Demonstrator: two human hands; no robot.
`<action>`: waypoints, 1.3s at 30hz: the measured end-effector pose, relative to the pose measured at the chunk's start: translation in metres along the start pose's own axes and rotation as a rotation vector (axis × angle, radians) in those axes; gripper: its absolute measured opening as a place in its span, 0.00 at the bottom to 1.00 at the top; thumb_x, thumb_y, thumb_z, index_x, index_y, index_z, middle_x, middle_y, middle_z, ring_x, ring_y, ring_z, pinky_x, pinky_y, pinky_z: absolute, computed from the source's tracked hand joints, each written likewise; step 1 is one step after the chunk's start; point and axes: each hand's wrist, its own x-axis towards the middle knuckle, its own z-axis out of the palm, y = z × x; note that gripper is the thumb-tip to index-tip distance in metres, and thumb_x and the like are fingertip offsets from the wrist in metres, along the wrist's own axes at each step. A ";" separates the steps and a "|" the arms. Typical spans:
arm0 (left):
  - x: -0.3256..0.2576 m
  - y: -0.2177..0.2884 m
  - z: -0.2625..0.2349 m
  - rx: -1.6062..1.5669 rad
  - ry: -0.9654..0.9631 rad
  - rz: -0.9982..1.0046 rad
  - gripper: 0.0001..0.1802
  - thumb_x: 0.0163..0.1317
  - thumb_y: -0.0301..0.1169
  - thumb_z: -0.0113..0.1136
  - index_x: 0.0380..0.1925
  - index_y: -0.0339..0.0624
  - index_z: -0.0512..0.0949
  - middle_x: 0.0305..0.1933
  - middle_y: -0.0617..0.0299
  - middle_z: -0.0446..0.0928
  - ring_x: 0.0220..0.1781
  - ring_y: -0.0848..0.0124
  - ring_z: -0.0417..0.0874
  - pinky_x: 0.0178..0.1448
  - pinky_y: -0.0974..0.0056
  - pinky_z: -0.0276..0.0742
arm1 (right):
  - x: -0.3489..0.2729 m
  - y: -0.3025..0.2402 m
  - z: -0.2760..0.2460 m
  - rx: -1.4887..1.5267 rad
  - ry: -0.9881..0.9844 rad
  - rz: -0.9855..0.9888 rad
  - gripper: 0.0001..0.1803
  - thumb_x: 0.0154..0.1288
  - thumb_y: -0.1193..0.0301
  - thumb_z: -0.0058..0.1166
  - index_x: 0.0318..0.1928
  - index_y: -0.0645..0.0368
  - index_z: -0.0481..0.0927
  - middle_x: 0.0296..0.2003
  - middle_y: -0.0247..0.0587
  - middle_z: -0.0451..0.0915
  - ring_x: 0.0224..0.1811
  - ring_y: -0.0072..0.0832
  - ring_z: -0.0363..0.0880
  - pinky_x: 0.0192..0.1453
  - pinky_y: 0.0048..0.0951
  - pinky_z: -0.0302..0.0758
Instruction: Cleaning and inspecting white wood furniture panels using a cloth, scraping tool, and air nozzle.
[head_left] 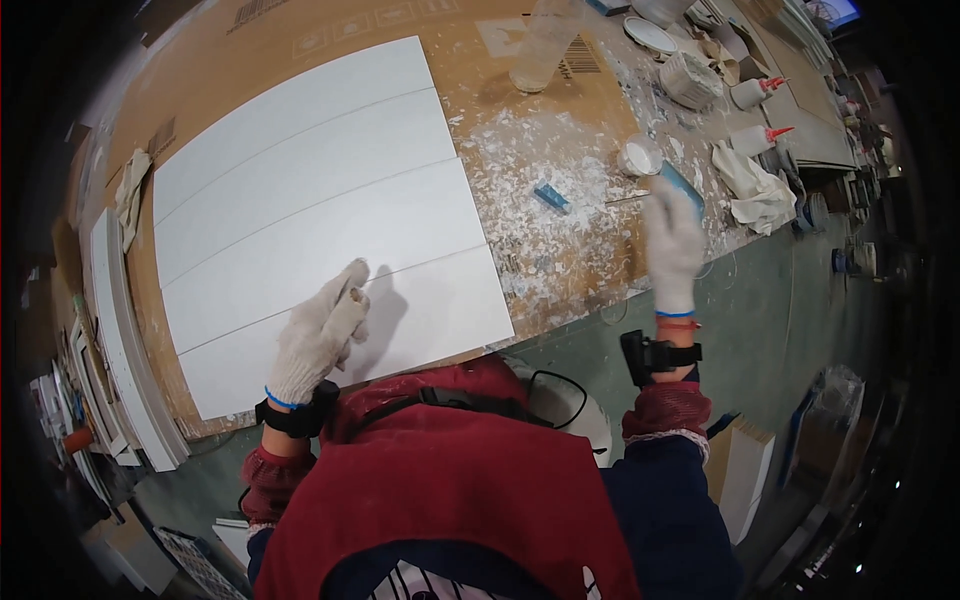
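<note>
A white panel with several long grooves lies on the cardboard-covered bench. Over its near edge is my left hand, in a white knit glove. Its fingers are bent together, and anything small in them is hidden. My right hand, gloved alike and smeared by motion, is over the bench's right side. By its fingertips is a thin dark strip pointing left; whether I hold it is unclear. A small white cup stands just beyond, and a flat blue piece lies beside the fingers. Farther left rests a blue block.
White flakes cover the cardboard right of the panel. Two red-tipped bottles, a crumpled cloth and a white tub stand or lie at the right. A clear plastic cup is at the back. Long white boards lean at the left.
</note>
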 end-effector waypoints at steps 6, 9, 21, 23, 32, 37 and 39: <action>0.010 0.028 0.023 0.075 -0.172 0.049 0.29 0.65 0.42 0.48 0.65 0.45 0.70 0.28 0.67 0.76 0.24 0.78 0.74 0.28 0.71 0.71 | 0.002 -0.078 0.054 -0.286 -0.353 -0.151 0.22 0.61 0.62 0.59 0.55 0.53 0.77 0.43 0.44 0.80 0.46 0.44 0.77 0.51 0.38 0.76; 0.030 0.010 0.031 0.297 -0.130 0.264 0.27 0.65 0.42 0.50 0.63 0.46 0.71 0.30 0.59 0.79 0.30 0.65 0.80 0.35 0.63 0.75 | 0.005 -0.066 0.082 -0.379 -0.457 -0.186 0.26 0.60 0.62 0.57 0.59 0.56 0.74 0.48 0.45 0.78 0.49 0.45 0.73 0.53 0.42 0.71; 0.030 -0.052 0.013 0.462 0.088 0.257 0.28 0.63 0.41 0.54 0.64 0.51 0.70 0.40 0.52 0.82 0.42 0.53 0.83 0.48 0.57 0.76 | 0.008 -0.025 0.034 0.979 -0.402 0.577 0.24 0.68 0.76 0.51 0.63 0.69 0.67 0.50 0.41 0.77 0.43 0.24 0.78 0.52 0.24 0.74; 0.029 -0.052 0.013 0.475 0.078 0.276 0.28 0.64 0.42 0.53 0.65 0.54 0.68 0.40 0.51 0.82 0.41 0.50 0.83 0.46 0.55 0.76 | 0.008 -0.023 0.032 1.009 -0.442 0.555 0.24 0.70 0.75 0.49 0.64 0.66 0.64 0.50 0.44 0.76 0.43 0.26 0.78 0.49 0.26 0.77; 0.030 -0.052 0.014 0.523 0.111 0.315 0.29 0.65 0.41 0.54 0.66 0.57 0.67 0.41 0.53 0.82 0.40 0.50 0.83 0.45 0.54 0.76 | 0.012 -0.002 0.020 0.947 -0.240 0.607 0.22 0.72 0.71 0.48 0.63 0.62 0.63 0.41 0.43 0.79 0.34 0.24 0.77 0.32 0.21 0.77; 0.022 -0.041 0.012 0.468 0.065 0.165 0.28 0.64 0.40 0.55 0.65 0.53 0.70 0.47 0.52 0.82 0.46 0.54 0.84 0.52 0.58 0.75 | 0.042 0.027 -0.015 0.391 -0.148 0.515 0.23 0.68 0.69 0.53 0.61 0.64 0.68 0.42 0.43 0.78 0.42 0.28 0.78 0.41 0.29 0.78; 0.028 -0.040 0.013 0.471 0.055 0.161 0.28 0.64 0.40 0.55 0.65 0.52 0.70 0.47 0.53 0.82 0.46 0.54 0.84 0.52 0.59 0.76 | 0.061 0.028 -0.020 0.081 -0.113 0.441 0.22 0.67 0.67 0.55 0.58 0.63 0.72 0.42 0.45 0.79 0.42 0.31 0.78 0.45 0.32 0.77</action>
